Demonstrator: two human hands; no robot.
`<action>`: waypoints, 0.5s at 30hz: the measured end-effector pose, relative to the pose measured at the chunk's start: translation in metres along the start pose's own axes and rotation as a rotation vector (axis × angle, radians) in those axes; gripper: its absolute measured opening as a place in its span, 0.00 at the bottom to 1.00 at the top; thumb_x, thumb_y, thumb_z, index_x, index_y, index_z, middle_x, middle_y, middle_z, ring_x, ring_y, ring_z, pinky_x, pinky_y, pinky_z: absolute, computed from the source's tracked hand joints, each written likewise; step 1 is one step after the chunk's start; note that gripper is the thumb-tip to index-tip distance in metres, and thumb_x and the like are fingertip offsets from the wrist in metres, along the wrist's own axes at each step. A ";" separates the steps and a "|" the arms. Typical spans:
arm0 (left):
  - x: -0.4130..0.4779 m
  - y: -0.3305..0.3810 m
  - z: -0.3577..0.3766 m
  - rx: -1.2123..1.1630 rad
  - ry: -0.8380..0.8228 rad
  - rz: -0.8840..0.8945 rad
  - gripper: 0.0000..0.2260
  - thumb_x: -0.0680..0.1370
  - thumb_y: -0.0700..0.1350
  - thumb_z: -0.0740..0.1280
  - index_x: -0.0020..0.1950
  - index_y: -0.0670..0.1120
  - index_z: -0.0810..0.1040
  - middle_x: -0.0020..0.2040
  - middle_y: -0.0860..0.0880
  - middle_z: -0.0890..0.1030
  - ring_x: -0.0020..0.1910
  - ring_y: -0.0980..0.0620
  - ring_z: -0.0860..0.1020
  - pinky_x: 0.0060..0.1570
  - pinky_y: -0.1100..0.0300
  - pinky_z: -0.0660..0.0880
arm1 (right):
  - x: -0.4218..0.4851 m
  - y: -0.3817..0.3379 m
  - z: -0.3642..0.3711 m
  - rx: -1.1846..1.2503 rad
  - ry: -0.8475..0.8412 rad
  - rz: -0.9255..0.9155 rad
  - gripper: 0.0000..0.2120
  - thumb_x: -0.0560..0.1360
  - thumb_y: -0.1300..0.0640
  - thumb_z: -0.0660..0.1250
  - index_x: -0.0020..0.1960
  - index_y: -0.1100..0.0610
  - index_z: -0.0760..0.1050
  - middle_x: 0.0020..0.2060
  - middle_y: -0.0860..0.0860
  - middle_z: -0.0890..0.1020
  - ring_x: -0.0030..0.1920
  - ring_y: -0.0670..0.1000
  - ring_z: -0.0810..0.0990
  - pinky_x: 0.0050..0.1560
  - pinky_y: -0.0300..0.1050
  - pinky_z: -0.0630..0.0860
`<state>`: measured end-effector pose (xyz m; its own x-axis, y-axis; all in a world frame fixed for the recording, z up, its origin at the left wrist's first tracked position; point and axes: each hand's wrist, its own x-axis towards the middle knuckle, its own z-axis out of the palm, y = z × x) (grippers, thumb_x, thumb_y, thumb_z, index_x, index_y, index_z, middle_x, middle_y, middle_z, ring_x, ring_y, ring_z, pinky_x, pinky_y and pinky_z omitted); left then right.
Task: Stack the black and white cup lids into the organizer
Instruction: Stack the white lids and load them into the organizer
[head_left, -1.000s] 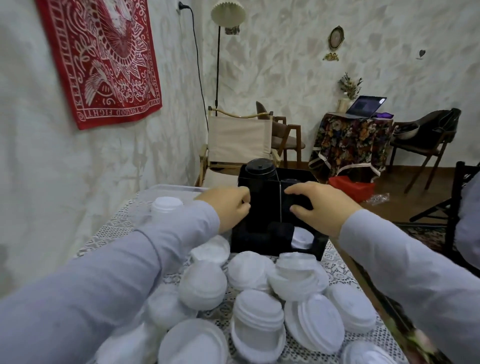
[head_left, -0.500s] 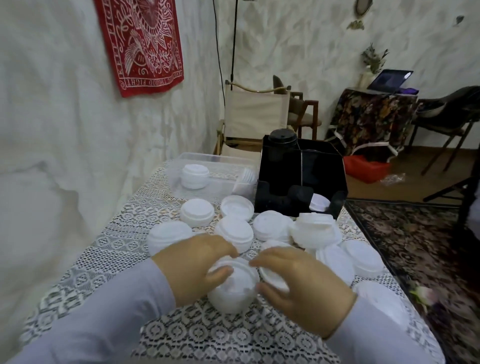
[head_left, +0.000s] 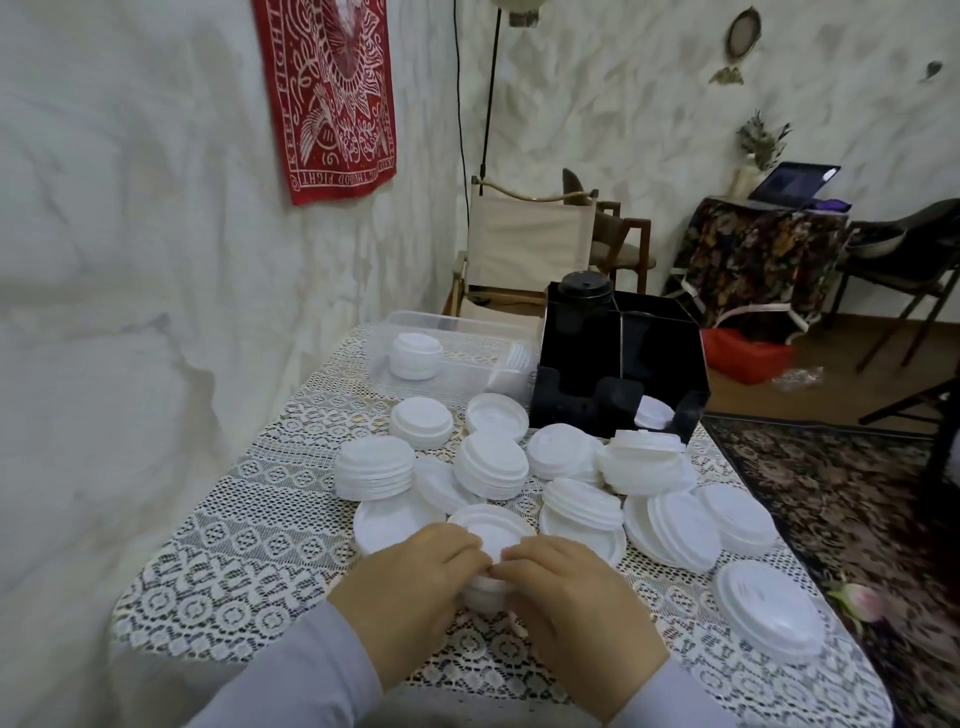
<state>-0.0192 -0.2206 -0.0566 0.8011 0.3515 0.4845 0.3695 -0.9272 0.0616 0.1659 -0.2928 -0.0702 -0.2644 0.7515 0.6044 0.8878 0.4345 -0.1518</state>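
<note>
Low at six o'clock in the view, the left hand (head_left: 415, 587) and the right hand (head_left: 571, 608) meet, the fingers of both curled round a short stack of white lids (head_left: 493, 530), fingertips almost touching over its near edge. Whether the stack rests on the lace tablecloth (head_left: 234, 545) or is lifted just off it cannot be told. From ten o'clock round to three o'clock of the hands, loose white lids (head_left: 491, 462) lie in piles and singly, some tilted against each other. Beyond them, at one o'clock, stands the black organizer (head_left: 618, 364). Its left compartment holds a column of black lids (head_left: 587, 286) that rises above the rim, and a single white lid (head_left: 655, 413) shows in its right front slot. Just left of the organizer, at eleven o'clock, a clear plastic bin (head_left: 457, 325) holds another pile of white lids.
</note>
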 end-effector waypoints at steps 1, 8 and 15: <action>-0.001 -0.001 0.002 -0.002 0.012 0.010 0.15 0.67 0.46 0.56 0.52 0.52 0.70 0.51 0.56 0.74 0.51 0.59 0.72 0.40 0.66 0.77 | 0.000 -0.001 0.000 -0.002 0.006 -0.002 0.08 0.71 0.53 0.62 0.49 0.48 0.75 0.44 0.43 0.82 0.45 0.47 0.81 0.43 0.40 0.78; -0.002 -0.004 0.008 0.009 0.056 0.045 0.18 0.64 0.39 0.72 0.50 0.52 0.72 0.48 0.54 0.79 0.49 0.58 0.74 0.38 0.64 0.77 | -0.003 0.002 0.003 -0.069 0.027 -0.025 0.19 0.60 0.62 0.76 0.45 0.48 0.73 0.42 0.43 0.81 0.44 0.47 0.81 0.41 0.39 0.78; 0.008 -0.007 0.015 0.058 0.035 -0.004 0.23 0.52 0.38 0.80 0.44 0.50 0.79 0.45 0.54 0.79 0.45 0.56 0.77 0.29 0.64 0.76 | 0.003 0.010 0.003 -0.174 0.079 -0.010 0.07 0.67 0.57 0.63 0.42 0.50 0.79 0.43 0.43 0.82 0.45 0.47 0.81 0.43 0.38 0.77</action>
<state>-0.0083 -0.2097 -0.0662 0.7833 0.3492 0.5143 0.4001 -0.9164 0.0129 0.1730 -0.2842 -0.0724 -0.2488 0.7032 0.6661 0.9389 0.3441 -0.0126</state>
